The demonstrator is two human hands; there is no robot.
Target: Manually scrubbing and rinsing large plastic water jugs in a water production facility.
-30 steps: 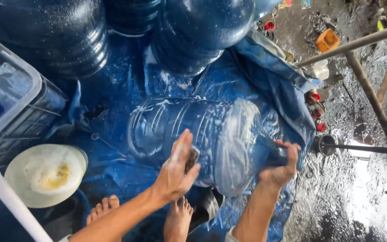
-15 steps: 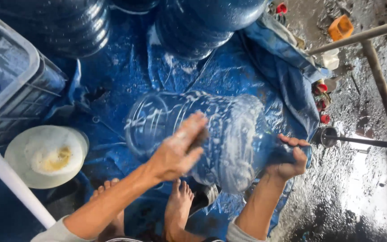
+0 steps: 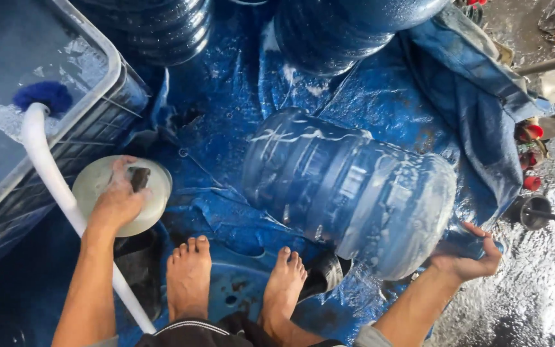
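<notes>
The fingers of the left hand [image 3: 118,200] are bent down and closed over a small dark scrubbing pad [image 3: 139,178], pressing it into a shallow pale bowl [image 3: 152,209] that sits on the wet blue tarpaulin [image 3: 226,115]. The left forearm runs back toward the camera, crossing over a white pipe [image 3: 52,180] that slants up to a blue brush-like tip [image 3: 38,96] resting inside a grey plastic crate [image 3: 107,71] of water.

The fingers of the right hand [image 3: 467,257] are spread and curled against the base end of a large clear blue water jug [image 3: 348,189], cupping its lower edge from the right. The jug lies on its side on the tarpaulin, base toward the right hand and shoulder pointing up and left; soapy streaks run across its ribbed wall.

Two bare feet [image 3: 187,276] stand on a blue round plastic piece just below the jug, between the two arms.

Beyond the jug, two more big blue jugs [image 3: 329,32] stand upright at the top of the view, close together on the tarpaulin. To the right, the tarpaulin's folded edge gives way to wet grey ground, where small red caps [image 3: 529,157] and a dark metal rod with a round end [image 3: 531,212] lie near the right hand.
</notes>
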